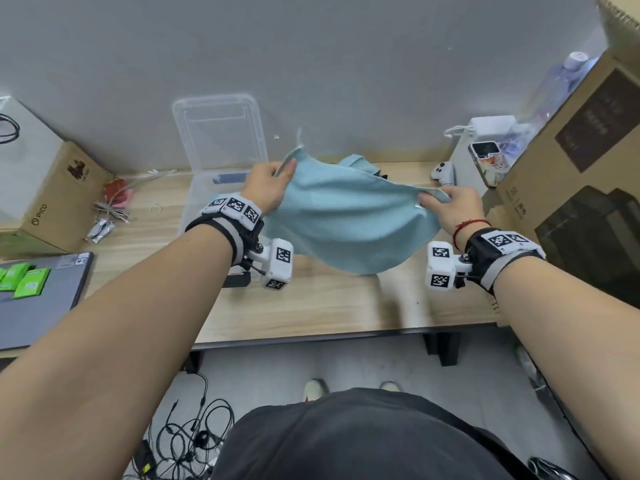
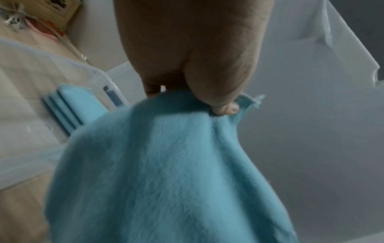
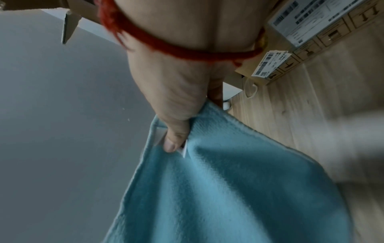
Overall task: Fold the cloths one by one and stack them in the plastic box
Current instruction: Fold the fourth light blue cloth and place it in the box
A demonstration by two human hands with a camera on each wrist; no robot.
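1. Wooden surface [image 1: 329, 306] runs along a grey wall in front of you. A big cardboard box [image 1: 588, 161] sits at its right end and a smaller cardboard box [image 1: 59, 199] at the left.
2. Clear plastic box [image 1: 194, 202] sits on the surface left of centre, its lid [image 1: 218, 129] leaning up against the wall behind it. The left wrist view shows folded blue cloths [image 2: 70, 108] stacked inside.
3. You're holding a light blue cloth [image 1: 349, 216] spread in the air above the surface, just right of the plastic box. Its lower edge sags toward the surface; can't tell whether it touches.
4. A second blue cloth [image 1: 356, 164] lies bunched on the surface behind the held one, near the wall.
5. Your left hand [image 1: 270, 185] pinches the cloth's left top corner, thumb on the near side, fingers curled behind.
6. Your right hand [image 1: 453, 206] pinches the right top corner, thumb pressing on a small white tag [image 3: 184, 150] there.
7. Red string [image 1: 471, 225] circles your right wrist.
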